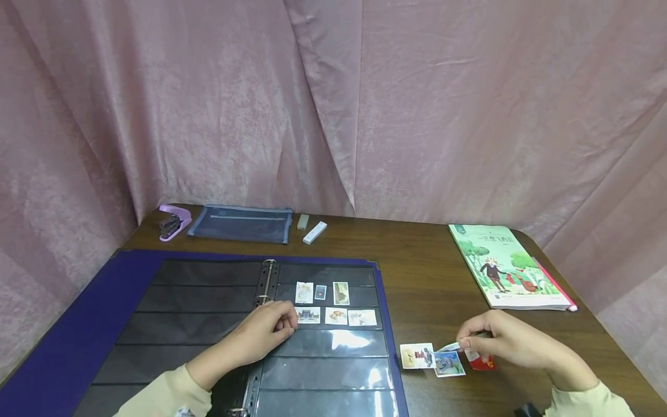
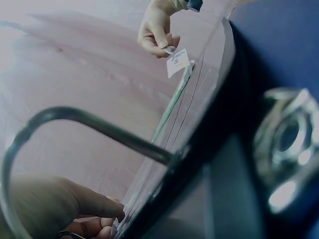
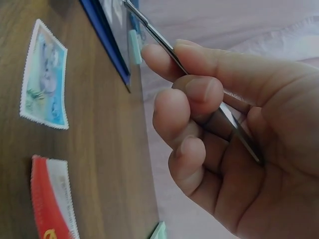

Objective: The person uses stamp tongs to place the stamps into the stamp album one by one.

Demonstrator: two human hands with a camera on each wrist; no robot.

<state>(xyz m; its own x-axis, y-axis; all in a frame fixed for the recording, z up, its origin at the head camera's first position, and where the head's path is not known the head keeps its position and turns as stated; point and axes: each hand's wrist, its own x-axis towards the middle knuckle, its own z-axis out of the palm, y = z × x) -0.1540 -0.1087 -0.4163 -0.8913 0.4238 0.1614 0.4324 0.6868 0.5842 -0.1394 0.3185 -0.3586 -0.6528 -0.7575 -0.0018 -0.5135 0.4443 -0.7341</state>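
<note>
Head view, pale stamp: this pictorial stamp [image 1: 417, 355] lies left of the right hand [image 1: 510, 343], over the counter [image 1: 417, 272], just outside the stamp album's [image 1: 112, 295] right edge; its long axis runs left to right, roughly along the metal tweezers [image 1: 450, 347].
Head view, nearer hand: the right; the left hand [image 1: 263, 330] is well apart, across the pocket page [image 1: 323, 370], beside the mounted stamps [image 1: 336, 316].
Left wrist view, tweezer tips: they meet the pale stamp, which looks raised, on the far side of the binder ring [image 2: 99, 124].
Left wrist view, left grip: curled at the page; whether it pinches the pocket film, I cannot tell.
Right wrist view, right grip: thumb and fingers pinch the tweezers, their tips cut off at the frame's top.
Right wrist view, loose stamps: a blue stamp [image 3: 46, 79] and a red stamp [image 3: 50, 199] lie apart on the counter.
Album and stamp: the leftward line from stamp to page seems the relation that matters most.
</note>
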